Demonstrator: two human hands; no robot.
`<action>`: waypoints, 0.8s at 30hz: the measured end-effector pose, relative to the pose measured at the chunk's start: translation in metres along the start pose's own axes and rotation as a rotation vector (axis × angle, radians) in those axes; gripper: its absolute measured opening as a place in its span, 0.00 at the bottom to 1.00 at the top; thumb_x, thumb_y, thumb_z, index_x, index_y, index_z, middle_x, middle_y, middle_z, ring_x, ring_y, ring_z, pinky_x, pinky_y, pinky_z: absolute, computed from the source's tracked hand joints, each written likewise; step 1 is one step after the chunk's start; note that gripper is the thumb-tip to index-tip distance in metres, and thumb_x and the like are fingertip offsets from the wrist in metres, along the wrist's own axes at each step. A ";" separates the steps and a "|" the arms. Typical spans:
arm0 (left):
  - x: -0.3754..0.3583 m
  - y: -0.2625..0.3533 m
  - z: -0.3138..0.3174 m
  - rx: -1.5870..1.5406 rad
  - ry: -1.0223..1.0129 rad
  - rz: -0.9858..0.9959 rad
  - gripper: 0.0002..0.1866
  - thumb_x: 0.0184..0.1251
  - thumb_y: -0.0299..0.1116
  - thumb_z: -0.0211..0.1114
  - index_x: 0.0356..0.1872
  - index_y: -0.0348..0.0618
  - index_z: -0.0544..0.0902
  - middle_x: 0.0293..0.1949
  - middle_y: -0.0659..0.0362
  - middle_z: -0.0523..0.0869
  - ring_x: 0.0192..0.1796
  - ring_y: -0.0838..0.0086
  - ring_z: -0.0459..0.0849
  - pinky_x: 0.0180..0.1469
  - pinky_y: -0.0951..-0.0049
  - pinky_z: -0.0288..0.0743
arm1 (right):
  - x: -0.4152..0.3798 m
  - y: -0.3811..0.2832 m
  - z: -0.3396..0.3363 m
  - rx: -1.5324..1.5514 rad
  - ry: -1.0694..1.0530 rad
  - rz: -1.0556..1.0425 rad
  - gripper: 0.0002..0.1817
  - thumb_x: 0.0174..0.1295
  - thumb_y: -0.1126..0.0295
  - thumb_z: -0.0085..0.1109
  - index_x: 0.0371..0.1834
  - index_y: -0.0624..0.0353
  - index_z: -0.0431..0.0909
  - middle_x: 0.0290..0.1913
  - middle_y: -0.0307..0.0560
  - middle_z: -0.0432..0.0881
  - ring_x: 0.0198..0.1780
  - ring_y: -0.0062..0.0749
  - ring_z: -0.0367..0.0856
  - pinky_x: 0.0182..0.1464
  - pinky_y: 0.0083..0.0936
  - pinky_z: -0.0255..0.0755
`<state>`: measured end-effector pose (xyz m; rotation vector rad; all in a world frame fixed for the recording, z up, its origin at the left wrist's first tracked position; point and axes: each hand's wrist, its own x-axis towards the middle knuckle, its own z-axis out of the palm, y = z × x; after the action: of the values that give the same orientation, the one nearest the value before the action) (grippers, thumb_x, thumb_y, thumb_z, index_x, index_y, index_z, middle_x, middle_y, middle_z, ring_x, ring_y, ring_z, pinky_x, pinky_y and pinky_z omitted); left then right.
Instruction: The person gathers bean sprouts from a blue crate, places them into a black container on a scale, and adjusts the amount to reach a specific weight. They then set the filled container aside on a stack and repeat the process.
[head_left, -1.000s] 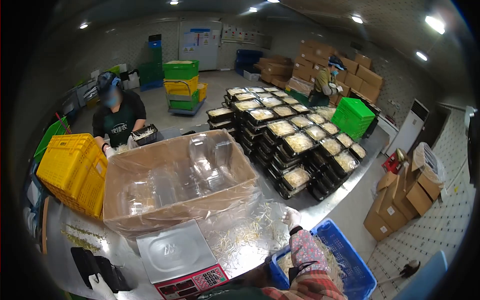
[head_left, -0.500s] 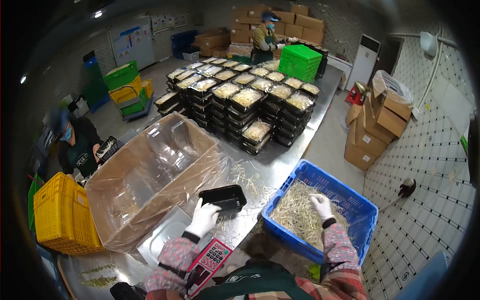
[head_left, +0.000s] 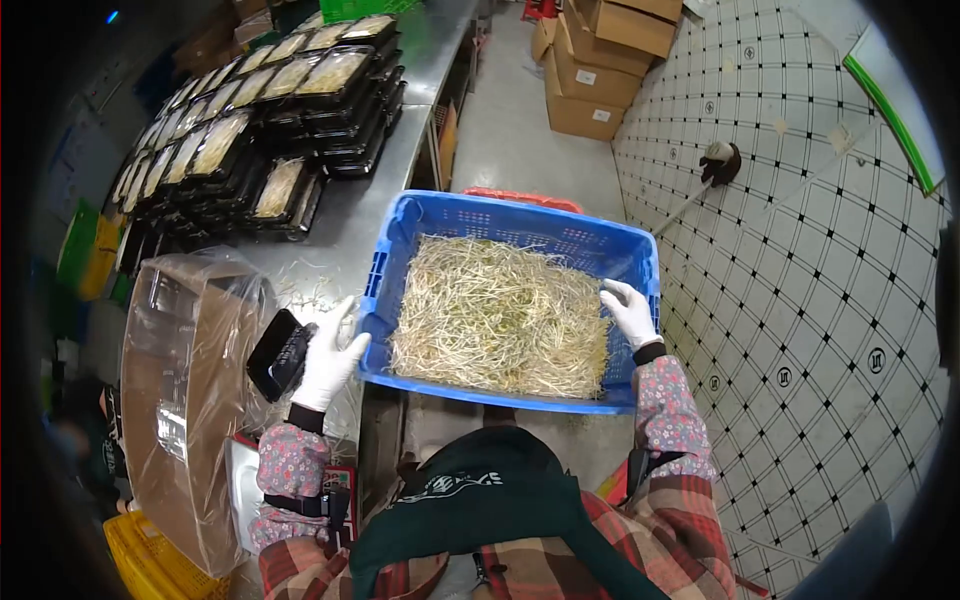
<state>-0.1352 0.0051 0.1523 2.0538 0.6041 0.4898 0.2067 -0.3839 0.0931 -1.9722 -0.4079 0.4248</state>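
A blue crate (head_left: 510,398) full of pale, thin bean sprouts (head_left: 500,315) sits in front of me. My left hand (head_left: 330,360), in a white glove, is at the crate's left edge with fingers and thumb spread. Just left of it, a black plastic tray (head_left: 278,355) lies tilted on the metal table. My right hand (head_left: 630,314), gloved too, is over the crate's right side, its fingers bent loosely apart beside the sprouts with nothing seen in them.
Stacks of filled, film-covered trays (head_left: 290,75) stand on the metal table (head_left: 365,215) at upper left. A plastic-lined carton (head_left: 215,360) is on the left, above a yellow crate (head_left: 150,560). Brown boxes (head_left: 600,75) stand by the tiled wall (head_left: 800,260).
My view has swung right and down over the blue crate. My left hand has come away from the black tray to the crate's edge; my right hand has shifted to the crate's right side.
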 end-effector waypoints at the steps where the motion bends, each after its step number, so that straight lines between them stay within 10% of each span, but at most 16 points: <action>1: 0.013 0.015 0.018 0.093 -0.135 0.001 0.32 0.60 0.30 0.69 0.67 0.39 0.71 0.63 0.48 0.78 0.66 0.60 0.75 0.68 0.65 0.67 | 0.012 0.007 0.001 -0.081 -0.052 -0.003 0.28 0.63 0.63 0.66 0.63 0.68 0.74 0.57 0.54 0.82 0.56 0.33 0.82 0.60 0.27 0.73; 6: 0.033 0.008 0.088 0.370 -0.613 -0.105 0.33 0.61 0.42 0.70 0.67 0.43 0.72 0.64 0.46 0.76 0.67 0.55 0.74 0.68 0.65 0.68 | 0.060 0.059 0.020 -0.590 -0.338 0.043 0.43 0.54 0.47 0.70 0.66 0.67 0.71 0.63 0.65 0.75 0.67 0.52 0.72 0.67 0.36 0.66; 9: 0.030 -0.003 0.109 0.505 -0.731 -0.105 0.34 0.60 0.44 0.70 0.66 0.42 0.73 0.63 0.45 0.77 0.66 0.55 0.75 0.68 0.65 0.68 | 0.066 0.101 0.051 -0.954 -0.920 0.198 0.49 0.41 0.40 0.74 0.59 0.68 0.75 0.62 0.64 0.76 0.64 0.52 0.74 0.64 0.37 0.70; 15: 0.027 0.006 0.146 0.451 -0.820 -0.095 0.31 0.61 0.43 0.69 0.64 0.41 0.74 0.60 0.45 0.79 0.62 0.54 0.78 0.65 0.63 0.70 | -0.017 0.124 0.095 -1.212 -0.879 0.116 0.77 0.30 0.52 0.85 0.79 0.61 0.34 0.78 0.65 0.44 0.79 0.61 0.42 0.72 0.66 0.49; 19: 0.035 0.009 0.189 0.362 -0.963 0.012 0.30 0.63 0.41 0.68 0.65 0.41 0.73 0.62 0.45 0.77 0.63 0.54 0.77 0.66 0.64 0.70 | -0.019 0.148 0.086 -1.165 -0.814 -0.011 0.75 0.32 0.53 0.84 0.79 0.59 0.35 0.78 0.64 0.45 0.79 0.60 0.44 0.72 0.65 0.48; 21: 0.039 0.012 0.216 0.346 -1.014 0.101 0.32 0.61 0.38 0.69 0.66 0.39 0.71 0.60 0.44 0.78 0.62 0.53 0.77 0.66 0.64 0.70 | -0.013 0.131 0.081 -1.220 -0.904 0.042 0.47 0.64 0.67 0.58 0.81 0.51 0.38 0.80 0.59 0.45 0.80 0.59 0.42 0.72 0.67 0.46; 24: 0.050 0.011 0.262 0.253 -1.069 0.247 0.35 0.57 0.34 0.70 0.67 0.37 0.69 0.63 0.44 0.75 0.64 0.53 0.75 0.67 0.63 0.69 | 0.000 0.119 0.070 -1.331 -0.861 0.108 0.37 0.71 0.72 0.42 0.81 0.50 0.39 0.80 0.58 0.44 0.79 0.59 0.43 0.73 0.64 0.44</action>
<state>0.0524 -0.1434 0.0341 2.2610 -0.2480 -0.5859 0.1859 -0.3782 -0.0432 -2.9866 -1.3932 1.3232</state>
